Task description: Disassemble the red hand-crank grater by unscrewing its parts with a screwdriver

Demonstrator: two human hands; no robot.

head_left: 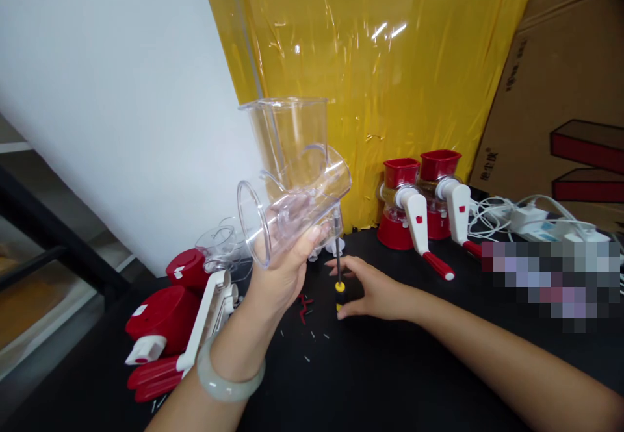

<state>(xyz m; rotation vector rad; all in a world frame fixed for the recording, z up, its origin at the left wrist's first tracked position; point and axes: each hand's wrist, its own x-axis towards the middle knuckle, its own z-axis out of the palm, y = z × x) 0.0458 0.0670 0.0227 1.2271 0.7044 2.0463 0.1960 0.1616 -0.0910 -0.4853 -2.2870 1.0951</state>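
My left hand [287,250] is wrapped round a clear plastic grater housing [292,133], holding it tilted above the black table. Its square hopper points up and its round opening faces left. In my right hand [375,289] is a screwdriver [340,289] with a black and yellow handle, held upright between thumb and fingers. The shaft runs up to the underside of the housing; I cannot make out its tip or a screw there. Below the hands lie small red plastic pieces [304,308] and several loose screws [312,334].
Two red and white hand-crank graters [400,217] stand at the back right, with white cables and adapters [531,217] beside them. Red bases [163,318], white crank handles [207,315] and clear parts [217,243] lie on the left. A yellow-wrapped panel [390,62] rises behind.
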